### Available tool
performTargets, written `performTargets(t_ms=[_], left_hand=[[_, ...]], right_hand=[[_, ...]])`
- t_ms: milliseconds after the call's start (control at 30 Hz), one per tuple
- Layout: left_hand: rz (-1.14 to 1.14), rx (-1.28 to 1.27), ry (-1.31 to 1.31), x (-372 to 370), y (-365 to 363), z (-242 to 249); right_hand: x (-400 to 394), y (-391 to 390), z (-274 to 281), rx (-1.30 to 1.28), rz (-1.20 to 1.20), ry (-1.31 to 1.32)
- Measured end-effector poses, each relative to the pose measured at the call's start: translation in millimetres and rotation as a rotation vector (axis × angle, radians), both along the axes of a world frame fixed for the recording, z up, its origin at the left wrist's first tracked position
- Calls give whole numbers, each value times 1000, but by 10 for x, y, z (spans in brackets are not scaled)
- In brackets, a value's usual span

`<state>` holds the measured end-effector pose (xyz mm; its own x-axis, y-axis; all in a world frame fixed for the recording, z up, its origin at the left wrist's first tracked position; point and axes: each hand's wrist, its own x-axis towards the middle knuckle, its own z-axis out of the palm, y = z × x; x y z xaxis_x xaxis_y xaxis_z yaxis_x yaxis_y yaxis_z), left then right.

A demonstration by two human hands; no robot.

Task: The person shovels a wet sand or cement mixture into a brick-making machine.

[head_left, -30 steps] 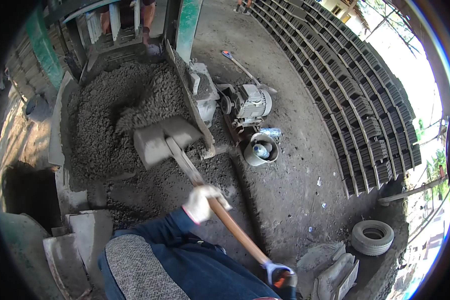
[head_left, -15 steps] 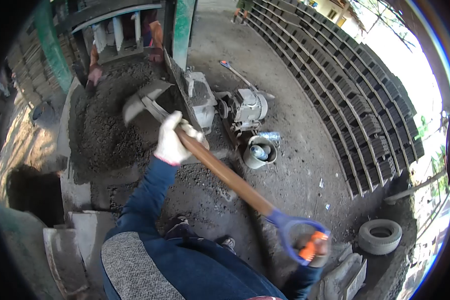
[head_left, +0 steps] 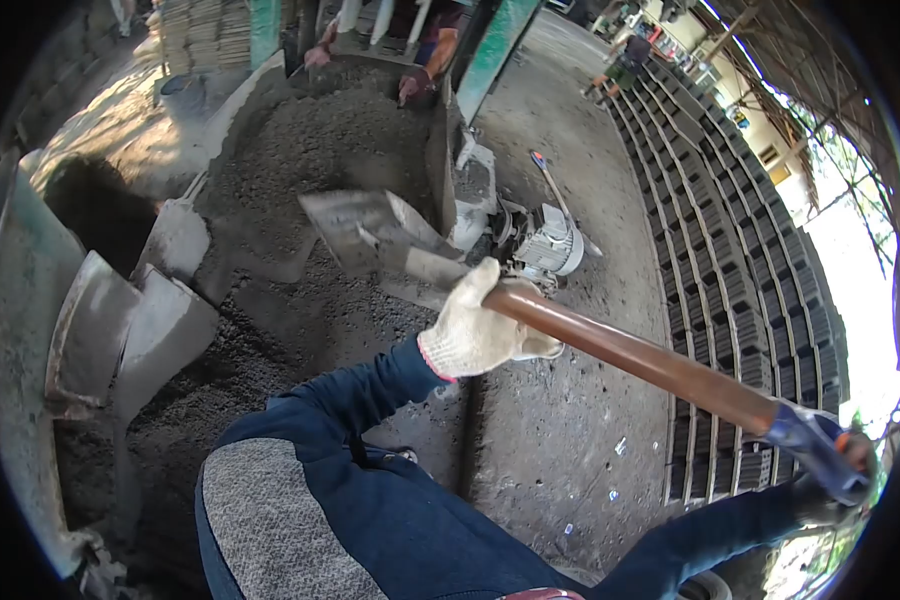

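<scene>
At the far edge of the mixing trough (head_left: pixel 228 125), a co-worker's two hands (head_left: pixel 417 86) over the mix (head_left: pixel 345 135). Along its right edge, an upright side board (head_left: pixel 442 160), close beyond the shovel blade (head_left: pixel 375 225); past that, a motor (head_left: pixel 552 243) with a second shovel (head_left: pixel 558 195) beside it, then long racks of blocks (head_left: pixel 735 290). Left of the near edge, curved panels (head_left: pixel 92 325) leaning together. Dark, crumbly, damp-looking mix; ribbed grey motor casing; smooth brown shaft (head_left: pixel 630 350); broad, bent, mortar-grey blade. Shovel slanting from above the trough's near part to far right. Left hand (head_left: pixel 478 328), in a pale knitted glove, clamped around the shaft near the blade. Right hand (head_left: pixel 835 492) at the blue-and-orange handle (head_left: pixel 820 452), too blurred and dark to tell the fingers' closure.
</scene>
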<state>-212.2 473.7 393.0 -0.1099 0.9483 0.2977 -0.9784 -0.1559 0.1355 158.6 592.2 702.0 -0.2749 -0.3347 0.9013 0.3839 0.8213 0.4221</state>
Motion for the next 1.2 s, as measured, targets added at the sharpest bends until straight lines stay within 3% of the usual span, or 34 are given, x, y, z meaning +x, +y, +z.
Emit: performTargets(t_ms=[133,167,233,267,333,367,433,500,600,700,733,800,833,867,900,967,1067,1100,1200], left_hand=[[11,127,91,-185,-233,-21],[-24,71,-43,-305,-339,23],[106,130,-76,-719,-500,-6],[208,-45,-147,-1008,-582,88],[353,-39,-71,-1691,-573,93],[368,-42,-102,-2173,-421,-234],[455,-261,-168,-2738,-332,-383],[452,-485,-290,-3180,-158,-634],[448,-534,-263,-3567,71,-933],[560,-570,-138,-3746,339,-1189],[620,-739,-123,-3687,396,-1144],[584,-718,-107,-3390,448,-1290],[520,-658,-74,-3179,422,-1381],[457,-528,7,-2870,294,-1334],[391,-418,77,-2433,52,-1260],[413,-402,97,-1683,-304,-1266],[586,-528,29,-845,-810,-1539],[704,-653,-65,-596,-951,-1526],[835,-865,-650,-157,-1422,-2162]], right_hand=[[-1090,-53,914,345,196,-158],[-1383,-107,1029,395,245,-193],[-1898,-235,1064,391,299,-208],[-2089,-319,968,282,260,-169],[-2707,-633,398,58,181,-104],[-2941,-718,115,-60,144,-86],[-3280,-813,-415,-283,60,-60],[-3307,-646,-857,-405,57,-61],[-3124,-474,-1700,-692,-26,9],[-2808,-98,-3043,-973,-77,74],[-2667,19,-3587,-1095,-102,69],[-2353,231,-4619,-1366,-169,62],[-2130,310,-5056,-1674,-158,142],[-1933,376,-5304,-2117,-65,398],[-1689,432,-5529,-2371,-65,637],[-968,824,-6641,-2365,-76,758],[-720,904,-6295,-2639,-151,774],[-755,910,-6198,-2559,-144,514],[-900,1229,-6296,-2463,-16,-125]])
